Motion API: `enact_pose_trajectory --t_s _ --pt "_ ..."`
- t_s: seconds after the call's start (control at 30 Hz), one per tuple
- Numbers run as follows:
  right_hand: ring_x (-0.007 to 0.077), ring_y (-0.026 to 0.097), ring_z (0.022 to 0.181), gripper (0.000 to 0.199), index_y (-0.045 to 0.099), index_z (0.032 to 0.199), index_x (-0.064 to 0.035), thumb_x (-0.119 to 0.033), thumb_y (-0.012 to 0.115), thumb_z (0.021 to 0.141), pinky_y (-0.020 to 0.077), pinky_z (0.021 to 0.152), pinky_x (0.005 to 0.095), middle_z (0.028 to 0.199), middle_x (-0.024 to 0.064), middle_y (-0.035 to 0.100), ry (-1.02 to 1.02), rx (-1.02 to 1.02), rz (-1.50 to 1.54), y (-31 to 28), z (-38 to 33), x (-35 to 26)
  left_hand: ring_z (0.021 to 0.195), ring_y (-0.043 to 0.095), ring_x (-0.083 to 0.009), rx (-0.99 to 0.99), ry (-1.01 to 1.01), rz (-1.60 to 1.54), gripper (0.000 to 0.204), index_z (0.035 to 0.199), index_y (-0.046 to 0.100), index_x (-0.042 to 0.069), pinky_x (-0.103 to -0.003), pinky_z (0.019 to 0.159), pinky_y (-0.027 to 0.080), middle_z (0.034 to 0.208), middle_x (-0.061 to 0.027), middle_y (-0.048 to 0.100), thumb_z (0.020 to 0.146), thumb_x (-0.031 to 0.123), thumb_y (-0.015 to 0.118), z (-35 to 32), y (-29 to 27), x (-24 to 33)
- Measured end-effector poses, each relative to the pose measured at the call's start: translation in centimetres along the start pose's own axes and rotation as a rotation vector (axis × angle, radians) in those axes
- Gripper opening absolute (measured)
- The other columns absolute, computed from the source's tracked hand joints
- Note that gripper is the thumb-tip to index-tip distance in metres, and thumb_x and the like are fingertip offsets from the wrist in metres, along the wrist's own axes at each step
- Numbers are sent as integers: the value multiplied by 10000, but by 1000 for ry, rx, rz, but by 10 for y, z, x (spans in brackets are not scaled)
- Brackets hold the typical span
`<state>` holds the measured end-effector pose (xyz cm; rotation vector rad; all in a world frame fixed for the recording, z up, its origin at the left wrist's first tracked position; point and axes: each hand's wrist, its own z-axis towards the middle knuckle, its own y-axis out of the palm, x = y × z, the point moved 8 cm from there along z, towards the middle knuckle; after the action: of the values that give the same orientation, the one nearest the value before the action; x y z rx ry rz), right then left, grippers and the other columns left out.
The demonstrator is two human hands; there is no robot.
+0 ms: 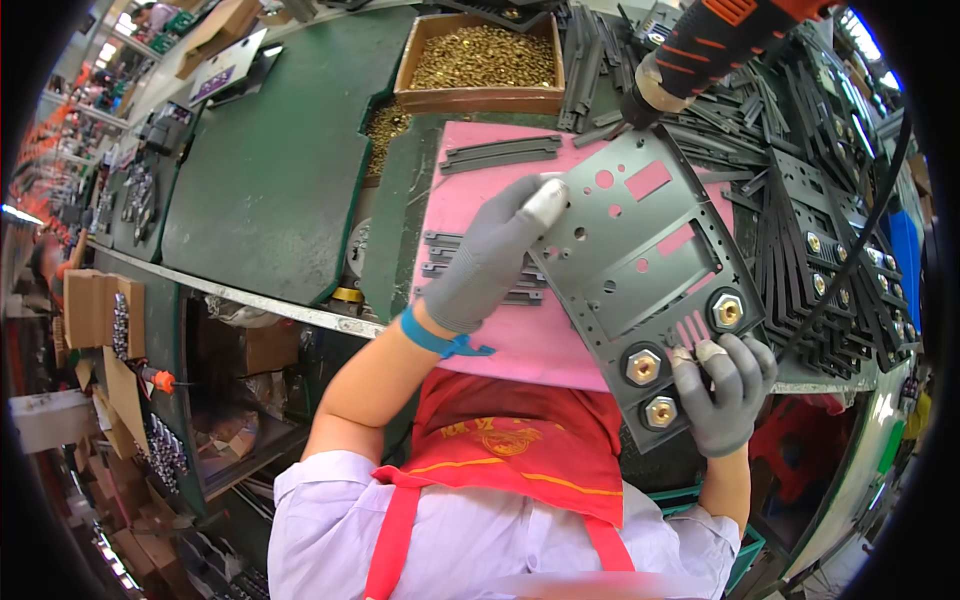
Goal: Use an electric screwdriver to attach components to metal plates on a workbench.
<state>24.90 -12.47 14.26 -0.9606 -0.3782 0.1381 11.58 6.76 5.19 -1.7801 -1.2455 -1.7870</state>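
A dark grey metal panel (pixel 622 262) with round and rectangular cut-outs is held tilted above a pink mat (pixel 470 345). My left hand (pixel 495 250), in a grey glove with a blue wristband, grips its left edge, the thumb on the face and the fingers mostly hidden. At the lower right edge, my right hand (pixel 728 392), gloved too, has its fingers curled onto the panel. Near those fingers, brass fittings with silver hex nuts (pixel 643 367) sit in the panel. A black and orange power screwdriver (pixel 700 55) hangs over the panel's top edge.
Small brass parts fill a cardboard box (pixel 485 58) at the back. Narrow grey metal strips (pixel 505 153) lie on the mat. Stacked dark metal brackets (pixel 800 280) crowd the right side, with a black cable (pixel 893 180) over them. A green work surface (pixel 265 180) extends left.
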Motion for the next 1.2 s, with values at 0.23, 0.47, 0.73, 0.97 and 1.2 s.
enact_pose_trajectory --t_s 0.23,0.47,0.73,0.97,1.2 --pt "207 567 884 167 628 986 -133 -142 638 820 487 801 394 1033 48 603 -102 113 111 -8 13 -22 1004 645 -181 143 23 -501 486 1265 535 -5 -325 855 526 1141 -93 639 1016 399 431 -2 -22 5" --pt "184 561 839 230 665 987 -118 -191 637 772 433 755 344 1038 30 645 3 -56 43 9 8 -5 873 656 -163 466 149 -373 390 1171 589 34 -287 788 546 1039 -73 663 998 373 499 -11 -120 40" --pt "194 584 883 366 639 1146 -118 -190 581 793 437 795 369 1111 66 625 42 -228 139 69 -6 -26 750 556 -52 445 70 352 290 1055 629 28 -214 655 456 872 1 628 959 297 578 -16 -125 29" --pt "260 584 986 546 619 1155 -94 -365 721 692 418 869 416 1171 72 610 102 -489 430 84 4 -1 768 579 -135 410 162 839 308 1049 625 6 -276 695 473 844 -60 636 933 290 599 2 -144 48" --pt "305 482 1270 550 379 1415 39 -290 468 984 343 1073 426 1402 167 472 602 504 337 23 69 127 957 606 -360 427 486 1574 333 1018 626 17 -440 855 481 1003 -195 624 919 329 563 125 -123 112"
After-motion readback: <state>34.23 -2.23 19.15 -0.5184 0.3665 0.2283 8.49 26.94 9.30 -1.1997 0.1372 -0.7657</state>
